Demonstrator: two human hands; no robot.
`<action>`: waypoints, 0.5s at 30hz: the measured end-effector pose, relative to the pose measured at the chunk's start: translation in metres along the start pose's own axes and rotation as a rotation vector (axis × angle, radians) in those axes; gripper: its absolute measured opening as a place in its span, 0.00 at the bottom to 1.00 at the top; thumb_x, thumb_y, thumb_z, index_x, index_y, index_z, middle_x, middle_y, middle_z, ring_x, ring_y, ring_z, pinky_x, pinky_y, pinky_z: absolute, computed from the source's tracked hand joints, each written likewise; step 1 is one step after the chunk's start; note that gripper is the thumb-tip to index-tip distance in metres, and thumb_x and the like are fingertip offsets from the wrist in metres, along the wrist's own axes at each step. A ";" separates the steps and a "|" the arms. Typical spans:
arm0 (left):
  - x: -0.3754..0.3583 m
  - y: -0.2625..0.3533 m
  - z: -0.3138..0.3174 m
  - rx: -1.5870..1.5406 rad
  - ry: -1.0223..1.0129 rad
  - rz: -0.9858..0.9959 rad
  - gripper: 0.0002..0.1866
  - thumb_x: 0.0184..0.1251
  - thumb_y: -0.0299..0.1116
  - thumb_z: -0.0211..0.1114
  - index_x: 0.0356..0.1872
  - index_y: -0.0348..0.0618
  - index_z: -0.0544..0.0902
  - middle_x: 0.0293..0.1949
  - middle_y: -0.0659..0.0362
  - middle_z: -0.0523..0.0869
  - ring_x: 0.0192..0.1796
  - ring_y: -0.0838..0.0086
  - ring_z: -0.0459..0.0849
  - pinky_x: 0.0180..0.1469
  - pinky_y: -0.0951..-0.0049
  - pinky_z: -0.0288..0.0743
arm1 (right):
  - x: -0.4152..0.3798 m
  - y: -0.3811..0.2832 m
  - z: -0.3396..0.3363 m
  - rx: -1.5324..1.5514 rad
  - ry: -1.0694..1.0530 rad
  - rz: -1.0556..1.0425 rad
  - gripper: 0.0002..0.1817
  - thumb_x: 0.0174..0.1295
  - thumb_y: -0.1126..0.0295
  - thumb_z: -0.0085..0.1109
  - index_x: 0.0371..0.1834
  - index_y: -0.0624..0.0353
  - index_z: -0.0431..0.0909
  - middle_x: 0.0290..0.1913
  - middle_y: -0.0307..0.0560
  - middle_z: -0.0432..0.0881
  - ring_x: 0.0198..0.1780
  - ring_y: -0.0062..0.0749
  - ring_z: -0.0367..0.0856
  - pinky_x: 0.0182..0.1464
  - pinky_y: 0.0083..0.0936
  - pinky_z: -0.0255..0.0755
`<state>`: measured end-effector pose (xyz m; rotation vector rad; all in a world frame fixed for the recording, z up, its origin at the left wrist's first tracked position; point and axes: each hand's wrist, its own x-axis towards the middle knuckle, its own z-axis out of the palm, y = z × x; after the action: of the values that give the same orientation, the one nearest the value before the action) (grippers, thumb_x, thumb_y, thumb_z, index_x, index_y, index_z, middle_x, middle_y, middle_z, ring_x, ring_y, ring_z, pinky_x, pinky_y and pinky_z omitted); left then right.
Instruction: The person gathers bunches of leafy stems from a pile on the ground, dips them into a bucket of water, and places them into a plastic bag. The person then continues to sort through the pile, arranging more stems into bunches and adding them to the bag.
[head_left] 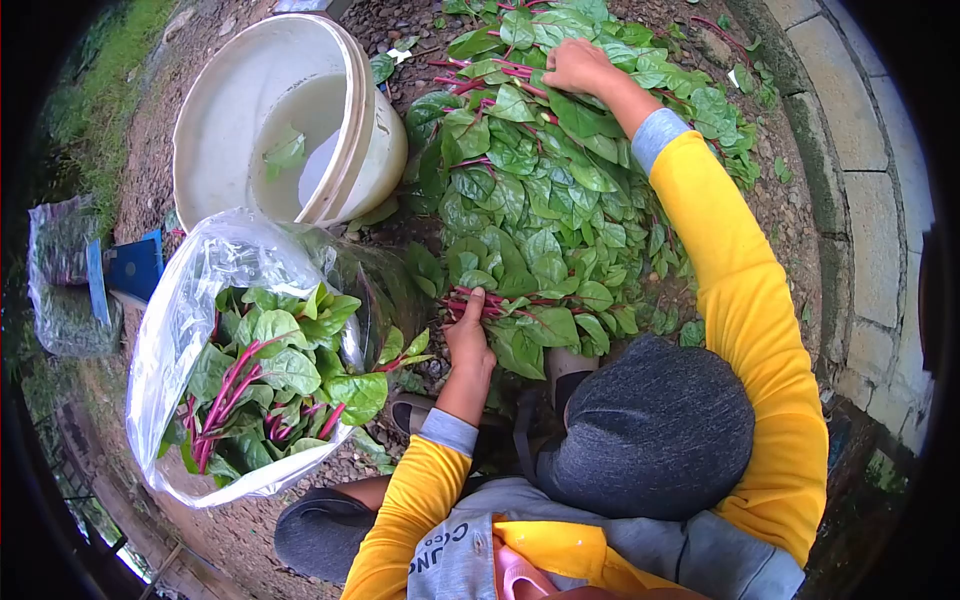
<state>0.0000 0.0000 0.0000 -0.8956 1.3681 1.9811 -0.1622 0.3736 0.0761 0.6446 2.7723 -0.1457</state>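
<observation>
My left hand (470,345) is closed around a bunch of red-stemmed Malabar spinach (525,320), thumb on top of the stems and leaves pointing right. At the far end of a broad heap of the same greens (545,215), my right hand (582,68) has its fingers bent down onto the red stems; its fingertips are partly hidden. Left of my left hand stands an open clear plastic bag (165,370), with more Malabar spinach (275,375) inside, stems showing among the leaves.
A tilted white bucket (385,150) behind the bag holds some cloudy water and a leaf. Farther left lie a blue object (135,265) and a filled plastic bag (65,280). Concrete blocks (865,225) edge the gravelly ground on the right. My bent knee (645,430) is close to the heap.
</observation>
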 end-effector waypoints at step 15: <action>0.002 -0.004 -0.001 -0.022 0.015 -0.052 0.23 0.56 0.30 0.72 0.53 0.40 0.76 0.49 0.58 0.81 0.47 0.70 0.80 0.51 0.65 0.76 | -0.063 0.029 -0.009 0.482 0.222 -0.216 0.29 0.47 0.50 0.70 0.51 0.52 0.80 0.45 0.55 0.83 0.47 0.46 0.81 0.52 0.35 0.72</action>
<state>0.0020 0.0001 -0.0046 -0.9480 1.3200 1.9581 -0.0980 0.3745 0.1023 0.4851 3.0350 -0.8570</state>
